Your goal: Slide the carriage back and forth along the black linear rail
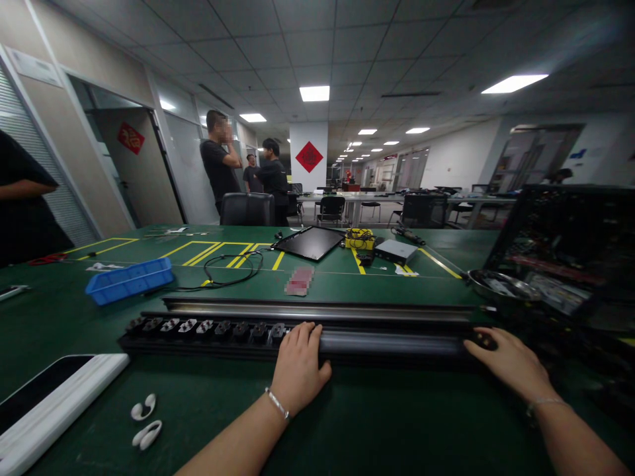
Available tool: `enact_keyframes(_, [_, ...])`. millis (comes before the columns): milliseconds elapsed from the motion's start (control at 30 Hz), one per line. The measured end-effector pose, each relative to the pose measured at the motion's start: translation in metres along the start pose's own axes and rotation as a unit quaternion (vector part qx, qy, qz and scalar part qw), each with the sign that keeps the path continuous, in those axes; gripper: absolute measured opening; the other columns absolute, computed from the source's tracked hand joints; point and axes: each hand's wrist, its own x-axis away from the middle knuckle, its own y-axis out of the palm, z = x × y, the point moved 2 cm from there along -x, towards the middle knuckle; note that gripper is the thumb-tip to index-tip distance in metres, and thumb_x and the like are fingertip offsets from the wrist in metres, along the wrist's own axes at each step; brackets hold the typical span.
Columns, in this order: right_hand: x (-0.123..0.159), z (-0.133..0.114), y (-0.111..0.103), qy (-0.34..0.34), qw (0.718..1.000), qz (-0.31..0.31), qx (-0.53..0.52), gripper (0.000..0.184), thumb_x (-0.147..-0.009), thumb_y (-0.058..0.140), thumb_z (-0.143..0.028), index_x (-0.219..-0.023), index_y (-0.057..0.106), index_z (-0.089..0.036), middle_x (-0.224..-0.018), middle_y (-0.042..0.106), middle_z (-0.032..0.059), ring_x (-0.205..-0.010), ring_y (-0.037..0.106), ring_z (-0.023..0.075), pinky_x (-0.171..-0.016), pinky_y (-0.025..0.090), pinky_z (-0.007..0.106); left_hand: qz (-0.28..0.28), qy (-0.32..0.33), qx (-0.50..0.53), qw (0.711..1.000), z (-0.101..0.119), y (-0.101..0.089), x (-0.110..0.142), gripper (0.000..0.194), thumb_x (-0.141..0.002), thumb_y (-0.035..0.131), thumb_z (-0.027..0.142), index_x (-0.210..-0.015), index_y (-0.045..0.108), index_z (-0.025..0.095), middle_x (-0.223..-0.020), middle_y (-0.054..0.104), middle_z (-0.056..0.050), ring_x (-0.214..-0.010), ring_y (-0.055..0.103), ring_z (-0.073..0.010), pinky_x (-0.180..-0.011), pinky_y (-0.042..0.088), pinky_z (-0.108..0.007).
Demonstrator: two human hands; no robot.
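Note:
A long black power strip housing (397,345) lies across the green table, with a row of black and white socket modules (204,326) along its left half. My left hand (301,360) grips the strip near its middle, beside the last visible socket, fingers over the top and thumb on the near side. At the right end my right hand (513,360) closes around the strip's tip; a small dark part shows by its fingers, too unclear to name. Just behind runs a second long black channel (317,308) with a shiny inner face.
A blue bin (129,280), black cable (233,283), dark flat panel (311,243), yellow box (359,238) and grey box (395,251) lie farther back. White earphones (147,434) and a white-edged device (64,403) are at left. A metal bowl (501,284) stands right. Several people stand beyond.

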Motion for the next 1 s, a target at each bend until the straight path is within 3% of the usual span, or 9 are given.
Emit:
enact_keyframes(367, [0.009,-0.02,-0.022,0.078,0.993,-0.08,-0.046,0.064,-0.069,0.044,-0.058,-0.118,0.055,-0.017,-0.128,0.052,0.0186,-0.115,0.05,0.038,-0.092,0.042,0.047,0.001,0.0,0.002,1.0,0.0,0.001,0.0,0.059,-0.074,0.057,0.032,-0.13,0.046,0.018,-0.129,0.051,-0.01,-0.122,0.041,-0.0268,-0.106,0.03,-0.042])
enact_keyframes(667, [0.006,-0.013,-0.021,0.065,0.994,-0.067,-0.06,0.063,-0.07,0.044,-0.056,-0.118,0.054,-0.016,-0.127,0.051,0.0197,-0.117,0.048,0.0355,-0.094,0.04,0.043,-0.007,-0.007,0.005,1.0,0.0,0.0,0.0,0.058,-0.074,0.056,0.031,-0.131,0.046,0.019,-0.131,0.05,-0.009,-0.123,0.041,-0.0271,-0.106,0.03,-0.044])
enact_keyframes(1000, [0.005,-0.005,-0.025,0.096,0.992,-0.048,-0.072,0.064,-0.069,0.046,-0.056,-0.118,0.054,-0.016,-0.117,0.057,0.0215,-0.105,0.055,0.0378,-0.082,0.045,0.045,0.0,-0.001,0.002,1.0,0.0,0.0,-0.001,0.059,-0.074,0.056,0.031,-0.13,0.046,0.018,-0.13,0.051,-0.009,-0.122,0.041,-0.0268,-0.106,0.03,-0.043])
